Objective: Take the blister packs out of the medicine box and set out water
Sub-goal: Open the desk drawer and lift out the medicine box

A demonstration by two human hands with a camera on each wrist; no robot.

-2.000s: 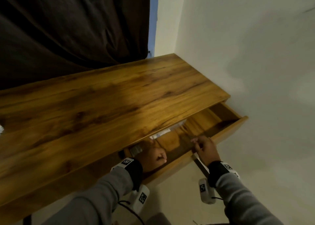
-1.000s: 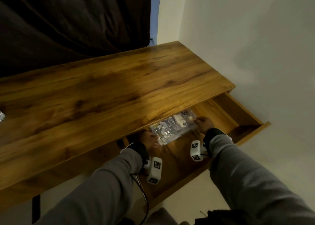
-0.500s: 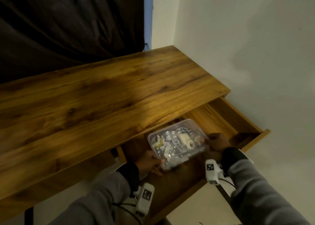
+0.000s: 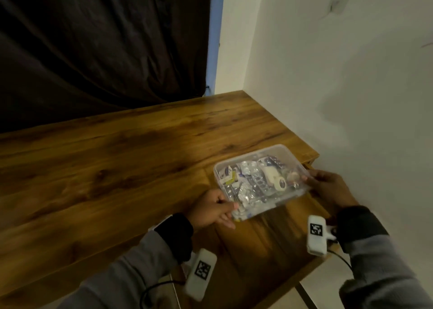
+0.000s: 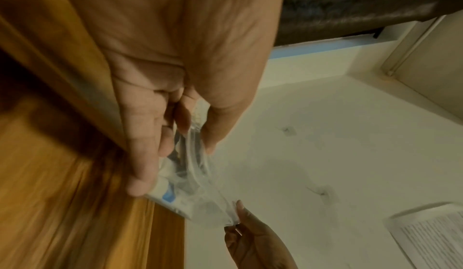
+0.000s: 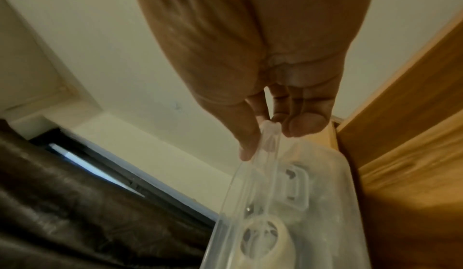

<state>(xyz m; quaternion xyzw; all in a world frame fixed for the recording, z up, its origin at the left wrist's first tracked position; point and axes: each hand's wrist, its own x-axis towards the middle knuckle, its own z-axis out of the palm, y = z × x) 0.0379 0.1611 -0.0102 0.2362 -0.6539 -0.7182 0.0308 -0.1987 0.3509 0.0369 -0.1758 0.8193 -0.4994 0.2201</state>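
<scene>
Head view, two hands, left hand (image 4: 212,211), right hand (image 4: 328,186), one medicine box (image 4: 276,153)

Bare wooden desk (image 4: 112,158), drawer (image 4: 269,245) open

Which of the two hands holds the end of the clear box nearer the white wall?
The right hand pinches the wall-side rim of the clear plastic medicine box; the left hand grips the opposite corner.

blister packs (image 4: 255,184) blurred, labels unreadable
</scene>
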